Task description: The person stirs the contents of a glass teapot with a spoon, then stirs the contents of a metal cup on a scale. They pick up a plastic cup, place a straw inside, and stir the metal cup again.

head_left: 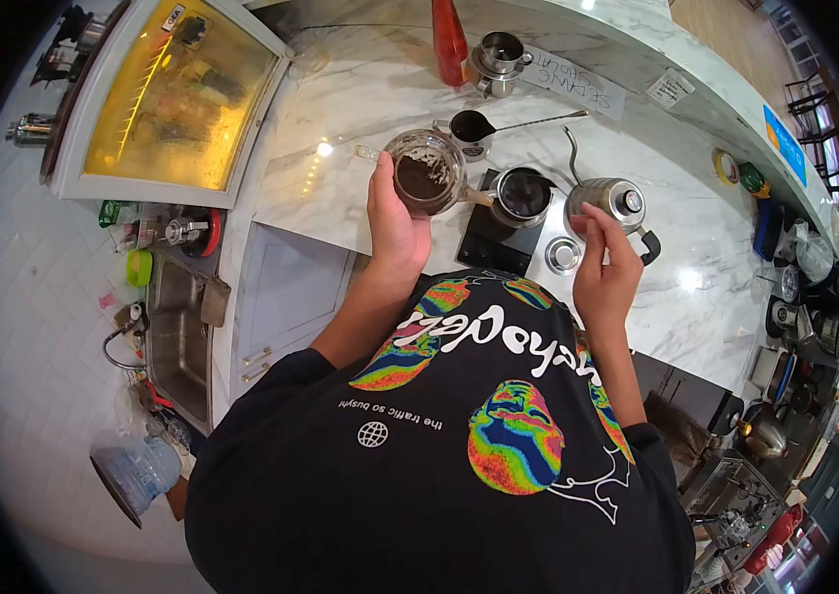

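Observation:
My left hand (pixel 398 223) is wrapped round a glass dripper (pixel 426 171) with dark wet coffee grounds in it, raised above the counter. Beside it, a glass server (pixel 522 196) with dark liquid sits on a black scale (pixel 494 246). A cup (pixel 471 132) with dark liquid stands behind, a long spoon (pixel 535 122) reaching out from it. My right hand (pixel 605 259) is raised just in front of the steel gooseneck kettle (pixel 620 201), fingers bent; whether they touch it or hold anything is unclear. A round metal piece (pixel 564 255) lies near the scale.
On the marble counter (pixel 340 129), a red bottle (pixel 450 45) and a metal drip brewer (pixel 501 59) stand at the back. A display case (pixel 182 94) is at the left above a sink (pixel 180 337). Crowded kitchenware and an espresso machine (pixel 731 500) line the right.

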Demonstrator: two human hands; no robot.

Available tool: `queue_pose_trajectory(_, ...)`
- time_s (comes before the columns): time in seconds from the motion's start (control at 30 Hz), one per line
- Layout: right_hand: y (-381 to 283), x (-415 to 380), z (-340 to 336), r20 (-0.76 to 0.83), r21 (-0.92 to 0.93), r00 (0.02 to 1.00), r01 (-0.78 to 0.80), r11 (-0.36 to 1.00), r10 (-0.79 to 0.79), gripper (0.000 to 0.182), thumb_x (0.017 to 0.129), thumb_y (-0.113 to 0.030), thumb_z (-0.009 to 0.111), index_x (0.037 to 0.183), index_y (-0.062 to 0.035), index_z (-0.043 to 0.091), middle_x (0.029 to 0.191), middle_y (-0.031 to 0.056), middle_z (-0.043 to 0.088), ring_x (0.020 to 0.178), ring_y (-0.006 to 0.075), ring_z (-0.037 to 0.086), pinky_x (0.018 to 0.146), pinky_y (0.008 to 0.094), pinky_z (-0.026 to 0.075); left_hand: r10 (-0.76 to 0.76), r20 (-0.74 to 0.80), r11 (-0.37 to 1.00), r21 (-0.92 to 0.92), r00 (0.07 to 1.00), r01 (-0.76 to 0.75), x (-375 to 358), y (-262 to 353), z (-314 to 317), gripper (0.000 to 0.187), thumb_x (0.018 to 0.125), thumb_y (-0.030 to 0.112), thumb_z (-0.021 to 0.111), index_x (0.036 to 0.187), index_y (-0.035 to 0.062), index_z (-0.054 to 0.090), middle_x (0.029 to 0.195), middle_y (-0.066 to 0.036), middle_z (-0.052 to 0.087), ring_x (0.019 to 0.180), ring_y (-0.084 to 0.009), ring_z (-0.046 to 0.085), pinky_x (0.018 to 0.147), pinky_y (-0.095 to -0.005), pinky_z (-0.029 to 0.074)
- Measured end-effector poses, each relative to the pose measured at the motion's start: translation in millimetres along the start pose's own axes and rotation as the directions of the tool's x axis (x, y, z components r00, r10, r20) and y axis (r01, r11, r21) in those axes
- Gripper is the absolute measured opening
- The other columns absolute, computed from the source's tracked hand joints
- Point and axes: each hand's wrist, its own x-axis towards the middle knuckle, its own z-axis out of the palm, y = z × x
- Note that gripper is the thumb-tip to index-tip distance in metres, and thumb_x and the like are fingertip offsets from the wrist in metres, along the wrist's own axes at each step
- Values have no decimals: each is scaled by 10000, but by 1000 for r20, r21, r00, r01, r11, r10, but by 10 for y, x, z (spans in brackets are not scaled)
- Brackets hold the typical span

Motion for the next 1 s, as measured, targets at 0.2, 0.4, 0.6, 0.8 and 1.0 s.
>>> queue_pose_trajectory(0.2,-159,-18,-91,-73,185,994,-70,980,85,214,1068,-31,564,1219,-5,714,953,119,791,896,173,753,779,291,548,-24,18,1000,20,1000,24,-42,-43,-56,509,1124,483,420,1358,67,596,1316,-97,689,1225,-234,657,1088,-450,510)
queue_pose_trajectory(0.4,-564,-89,-143,-15,303,997,-69,951,77,213,1071,-34,554,1214,4,708,942,113,787,893,151,747,776,274,539,-138,69,989,57,988,135,-222,29,-85,526,1123,487,416,1349,53,606,1311,-94,699,1221,-221,664,1091,-434,509)
queue_pose_trajectory(0.6,-822,-102,91,133,240,991,-21,970,-12,181,1034,-36,608,1170,-23,727,896,104,789,803,225,742,840,331,534,-216,182,976,45,959,211,-358,189,-43,404,1122,382,452,1299,50,599,1250,-104,709,1162,-209,698,1022,-418,576)
queue_pose_trajectory(0.8,-936,-131,490,271,166,958,51,985,-95,178,1000,-48,637,1156,-54,721,840,82,773,770,267,734,913,377,500,-299,182,954,68,937,292,-289,244,-341,404,1088,374,469,1317,59,578,1270,-98,699,1187,-217,673,1054,-440,531)
queue_pose_trajectory(1.0,-1020,-121,779,304,116,953,-21,993,-15,167,1009,-93,646,1158,-53,711,807,77,754,727,270,720,924,391,502,-386,147,920,136,910,368,-81,393,-463,397,1071,351,484,1307,53,599,1266,-106,704,1187,-228,671,1052,-453,527)
